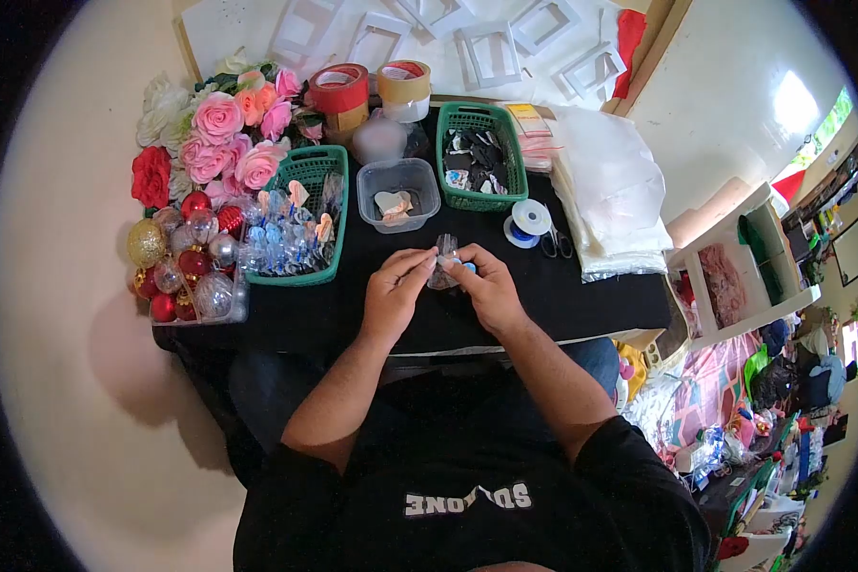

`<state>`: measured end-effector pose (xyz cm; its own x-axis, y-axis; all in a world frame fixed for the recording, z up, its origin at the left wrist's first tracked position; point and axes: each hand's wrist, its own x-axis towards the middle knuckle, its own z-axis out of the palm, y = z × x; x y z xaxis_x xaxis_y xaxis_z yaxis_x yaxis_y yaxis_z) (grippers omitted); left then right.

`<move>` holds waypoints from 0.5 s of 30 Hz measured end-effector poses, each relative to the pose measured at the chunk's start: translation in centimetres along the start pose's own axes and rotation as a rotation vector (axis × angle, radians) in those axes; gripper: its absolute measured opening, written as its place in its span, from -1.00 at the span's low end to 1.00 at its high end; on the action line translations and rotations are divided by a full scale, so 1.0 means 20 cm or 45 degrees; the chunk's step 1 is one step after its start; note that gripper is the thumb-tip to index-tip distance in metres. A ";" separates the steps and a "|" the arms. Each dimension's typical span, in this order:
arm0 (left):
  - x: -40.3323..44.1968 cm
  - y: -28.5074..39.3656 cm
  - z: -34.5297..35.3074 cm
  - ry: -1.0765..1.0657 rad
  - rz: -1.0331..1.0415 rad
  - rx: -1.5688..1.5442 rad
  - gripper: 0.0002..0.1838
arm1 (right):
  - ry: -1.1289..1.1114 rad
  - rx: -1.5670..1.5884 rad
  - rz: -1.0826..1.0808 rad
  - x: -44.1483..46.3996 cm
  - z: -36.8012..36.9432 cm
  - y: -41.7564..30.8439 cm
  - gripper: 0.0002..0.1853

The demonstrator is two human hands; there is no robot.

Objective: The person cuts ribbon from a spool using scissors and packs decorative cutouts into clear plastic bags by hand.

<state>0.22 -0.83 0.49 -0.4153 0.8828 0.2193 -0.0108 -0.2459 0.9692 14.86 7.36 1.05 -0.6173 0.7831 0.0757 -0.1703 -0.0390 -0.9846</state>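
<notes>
Fingers over partly hidden plastic, apparently.

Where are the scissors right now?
In the head view, the scissors lie right of centre on the black cloth, between the spool and the plastic bags, ahead and to the right of the right hand.

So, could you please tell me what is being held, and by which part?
A small clear plastic item, held at its sides by left hand and right hand fingers.
</notes>
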 end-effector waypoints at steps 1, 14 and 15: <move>0.00 0.01 0.00 -0.003 -0.007 0.001 -0.76 | 0.005 -0.011 0.044 0.00 0.00 -0.01 -0.86; -0.01 0.01 -0.02 -0.061 -0.195 -0.222 -0.73 | -0.049 -0.164 0.102 0.01 0.01 0.00 -0.75; -0.01 0.01 -0.01 -0.061 -0.191 -0.221 -0.73 | -0.050 -0.165 0.098 0.01 0.00 0.01 -0.75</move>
<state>0.03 -1.14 0.57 -0.3537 0.9316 0.0834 -0.2274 -0.1721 0.9585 14.64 7.48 0.97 -0.6549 0.7557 0.0031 -0.0226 -0.0155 -0.9996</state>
